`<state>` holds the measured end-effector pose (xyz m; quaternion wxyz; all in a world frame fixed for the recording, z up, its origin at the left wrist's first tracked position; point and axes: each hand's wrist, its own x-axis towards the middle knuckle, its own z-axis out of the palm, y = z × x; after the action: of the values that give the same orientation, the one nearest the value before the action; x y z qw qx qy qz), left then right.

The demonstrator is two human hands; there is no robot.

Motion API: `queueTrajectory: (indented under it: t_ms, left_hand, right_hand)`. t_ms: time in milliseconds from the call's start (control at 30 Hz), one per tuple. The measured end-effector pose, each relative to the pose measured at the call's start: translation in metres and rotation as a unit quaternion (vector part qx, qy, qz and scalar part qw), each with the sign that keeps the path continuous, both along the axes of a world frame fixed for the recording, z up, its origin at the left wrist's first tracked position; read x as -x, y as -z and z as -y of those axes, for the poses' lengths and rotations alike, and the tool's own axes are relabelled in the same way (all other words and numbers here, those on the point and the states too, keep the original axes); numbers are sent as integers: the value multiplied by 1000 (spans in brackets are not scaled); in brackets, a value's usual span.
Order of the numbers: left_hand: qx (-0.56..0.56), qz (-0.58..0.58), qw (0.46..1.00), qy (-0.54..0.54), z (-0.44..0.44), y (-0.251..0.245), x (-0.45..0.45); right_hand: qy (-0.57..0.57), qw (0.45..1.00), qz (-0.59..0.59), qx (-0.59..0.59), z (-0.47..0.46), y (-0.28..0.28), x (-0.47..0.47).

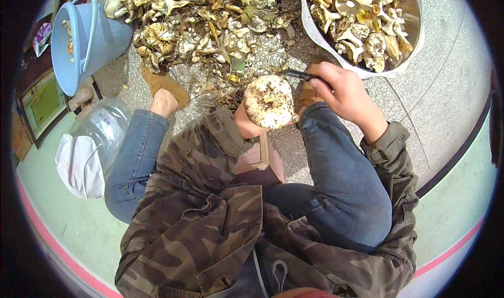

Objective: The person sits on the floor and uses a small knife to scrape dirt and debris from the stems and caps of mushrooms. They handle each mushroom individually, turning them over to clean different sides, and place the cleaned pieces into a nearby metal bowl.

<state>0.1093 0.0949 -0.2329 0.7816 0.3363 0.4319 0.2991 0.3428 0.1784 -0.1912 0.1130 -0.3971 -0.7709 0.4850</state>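
My left hand (246, 124) holds a large, pale mushroom (269, 101) from below, with brown dirt across the face turned up to me. In my right hand (346, 91) is a slim tool with a dark handle (300, 75), probably a small knife. Its tip points left, just above the mushroom's upper right edge; whether it touches cannot be told. Beyond my hands a heap of wild mushrooms (197, 42) mixed with leaves and debris lies on the speckled floor. A metal basin (413, 58) at the upper right holds many mushrooms.
A blue bucket (106, 34) lies tipped at the left, with some mushroom pieces inside. Below it are a clear plastic container (114, 119) and a white cloth-like item (80, 168). My feet in brown shoes (167, 83) flank the work area. A small wooden stool (267, 156) shows between my legs.
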Motion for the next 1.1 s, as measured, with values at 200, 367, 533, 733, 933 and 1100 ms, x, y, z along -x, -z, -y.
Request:
queueTrajectory:
  t_ms: [200, 367, 533, 733, 933, 1100]
  left_hand:
    - [45, 190, 978, -69, 13, 19, 3]
    - [53, 265, 958, -98, 16, 36, 10]
    - [48, 276, 950, -136, 20, 38, 11]
    - [233, 490, 827, -148, 9, 36, 15]
    - [5, 145, 989, -28, -2, 12, 11]
    - [-102, -55, 988, 101, -12, -12, 17]
  right_hand:
    - [53, 997, 35, -51, 1, 1, 8]
    - [-51, 997, -59, 28, -1, -7, -1]
    - [75, 996, 25, 39, 7, 0, 5]
    - [55, 998, 24, -4, 5, -4, 7]
    - [-113, 980, 10, -163, -2, -10, 3]
    - [-56, 963, 83, -249, -3, -13, 7]
